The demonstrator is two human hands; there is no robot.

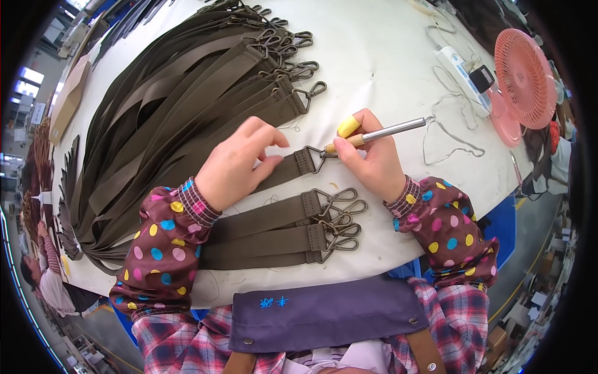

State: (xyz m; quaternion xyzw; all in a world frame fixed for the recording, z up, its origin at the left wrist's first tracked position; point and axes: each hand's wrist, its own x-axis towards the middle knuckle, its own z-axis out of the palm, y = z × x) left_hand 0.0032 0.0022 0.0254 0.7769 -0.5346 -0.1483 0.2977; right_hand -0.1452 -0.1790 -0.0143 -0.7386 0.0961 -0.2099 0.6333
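My right hand grips a pen-shaped tool with a wooden handle and a metal barrel pointing to the upper right. A yellow cover wraps one fingertip. The handle's end is close to the metal hook on an olive webbing strap; whether they touch, I cannot tell. My left hand hovers over this strap with its thumb and fingers apart, holding nothing visible. Nearer me lie more hooked straps, their stitched ends pointing right. Behind my left hand spreads a large pile of similar straps.
A pink fan stands at the table's right, next to a white power strip with a black plug. A thin grey cord loops across the white tabletop. Another person is at the far left.
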